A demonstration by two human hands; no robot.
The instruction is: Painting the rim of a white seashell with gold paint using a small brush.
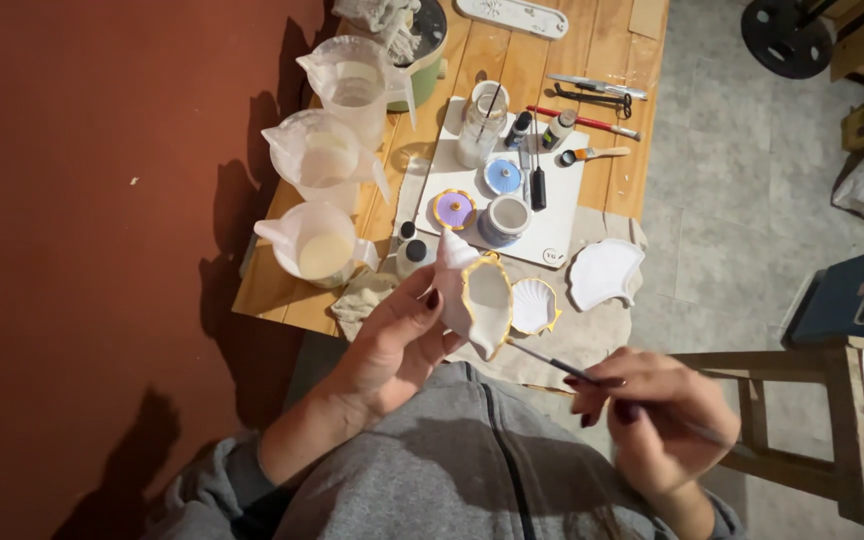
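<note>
1. At the far left of the wooden table (512, 60), three clear plastic measuring jugs (317, 240) stand in a row along the edge, each holding a pale liquid.
2. Just right of the nearest jug, the left hand (392, 345) is closed around a white shell-shaped dish (479, 298) with a gold-painted rim, holding it tilted above the near edge of the table.
3. Touching that dish on its right, a small scallop-shaped dish (533, 305) with a gold rim lies on a beige cloth (592, 335).
4. Farther back, a white board (562, 215) carries a glass jar (479, 130), a purple round dish (453, 210), a blue round dish (502, 176) and a small cup (505, 218).
5. Right of the small scallop, a larger plain white scallop dish (604, 272) lies on the cloth.
6. Nearest and rightmost, the right hand (657, 410) pinches a thin paintbrush (552, 362), whose tip points at the held dish's lower end.
</note>
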